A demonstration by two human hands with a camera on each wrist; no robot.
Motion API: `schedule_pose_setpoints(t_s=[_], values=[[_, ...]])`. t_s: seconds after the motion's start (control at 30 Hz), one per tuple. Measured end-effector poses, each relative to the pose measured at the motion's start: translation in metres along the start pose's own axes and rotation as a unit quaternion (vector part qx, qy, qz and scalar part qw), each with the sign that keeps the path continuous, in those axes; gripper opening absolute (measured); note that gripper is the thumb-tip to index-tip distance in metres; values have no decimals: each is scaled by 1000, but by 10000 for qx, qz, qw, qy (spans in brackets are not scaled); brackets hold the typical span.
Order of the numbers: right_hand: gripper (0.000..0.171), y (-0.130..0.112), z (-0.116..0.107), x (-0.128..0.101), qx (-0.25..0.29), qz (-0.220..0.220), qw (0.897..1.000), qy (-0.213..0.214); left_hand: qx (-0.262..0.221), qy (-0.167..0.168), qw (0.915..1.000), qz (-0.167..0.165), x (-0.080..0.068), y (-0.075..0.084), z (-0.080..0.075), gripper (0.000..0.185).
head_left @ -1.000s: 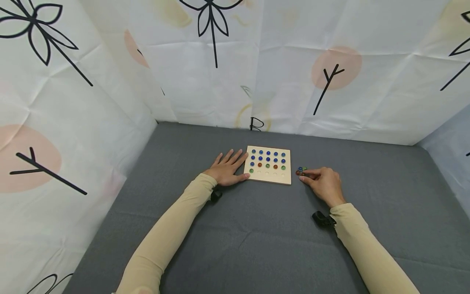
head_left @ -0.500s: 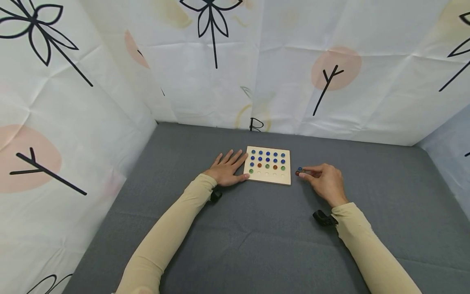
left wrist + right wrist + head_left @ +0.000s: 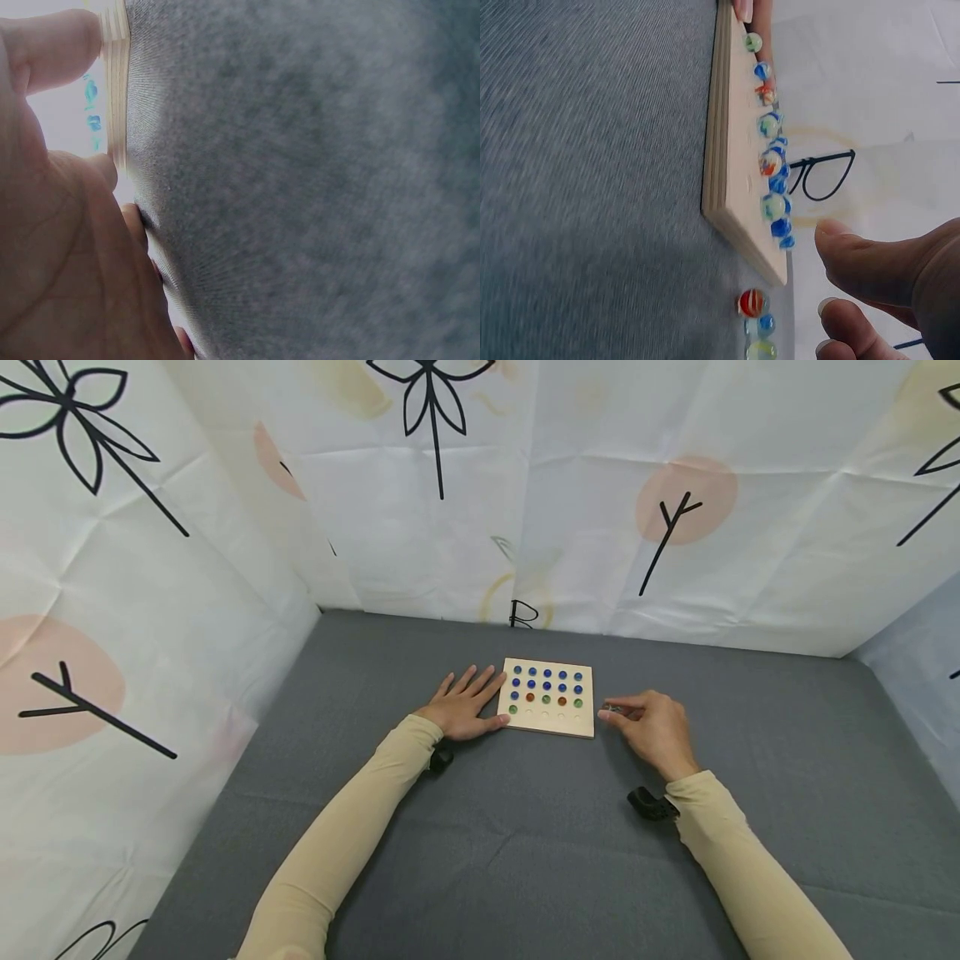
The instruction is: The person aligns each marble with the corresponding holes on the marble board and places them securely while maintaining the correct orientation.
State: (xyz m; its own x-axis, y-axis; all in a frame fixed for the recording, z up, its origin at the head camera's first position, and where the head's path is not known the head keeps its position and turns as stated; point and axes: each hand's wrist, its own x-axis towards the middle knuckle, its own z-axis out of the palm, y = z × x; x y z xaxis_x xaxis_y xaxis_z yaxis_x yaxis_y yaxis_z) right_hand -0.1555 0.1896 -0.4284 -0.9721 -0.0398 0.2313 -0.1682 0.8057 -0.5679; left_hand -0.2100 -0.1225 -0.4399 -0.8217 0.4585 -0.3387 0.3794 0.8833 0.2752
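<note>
- While the left hand [image 3: 461,710] lies with its fingers spread, its thumb rests on the near left corner of a pale wooden board [image 3: 576,727] and its index fingertip reaches the board's left edge.
- The board lies flat on a grey cloth [image 3: 495,893], between the two hands, with marbles sitting on it in rows.
- Its two far rows hold blue marbles [image 3: 547,673], five in each.
- The third row runs, from the left, blue, orange-red, green, orange-red, green.
- In the nearest row a green marble [image 3: 513,709] sits at the left end, beside four bare hollows.
- The right hand [image 3: 660,731] is just off the board's right side, thumb and index finger reaching towards the board; the right wrist view shows a gap between its thumb and fingers, with nothing gripped.
- Near those fingertips, a red marble [image 3: 752,303], a clear and blue marble [image 3: 762,325] and a yellow-green marble [image 3: 761,350] lie close together on the cloth, just beside the board.
- Both arms wear beige sleeves [image 3: 360,810], and a black device [image 3: 651,804] shows at the right wrist.
- Behind the cloth hangs a white backdrop [image 3: 570,527] printed with black plant outlines and pink patches.
</note>
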Motion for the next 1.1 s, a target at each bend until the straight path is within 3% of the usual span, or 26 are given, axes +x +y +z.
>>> schedule_pose_setpoints(t_s=[0.57, 1.1], values=[[23, -22, 17, 5, 246, -95, 9995, -193, -148, -73, 9998, -82, 16, -13, 14, 83], [22, -39, 36, 8, 382, -380, 9982, -265, -30, -60, 10000, -56, 2, 0, 2, 82]])
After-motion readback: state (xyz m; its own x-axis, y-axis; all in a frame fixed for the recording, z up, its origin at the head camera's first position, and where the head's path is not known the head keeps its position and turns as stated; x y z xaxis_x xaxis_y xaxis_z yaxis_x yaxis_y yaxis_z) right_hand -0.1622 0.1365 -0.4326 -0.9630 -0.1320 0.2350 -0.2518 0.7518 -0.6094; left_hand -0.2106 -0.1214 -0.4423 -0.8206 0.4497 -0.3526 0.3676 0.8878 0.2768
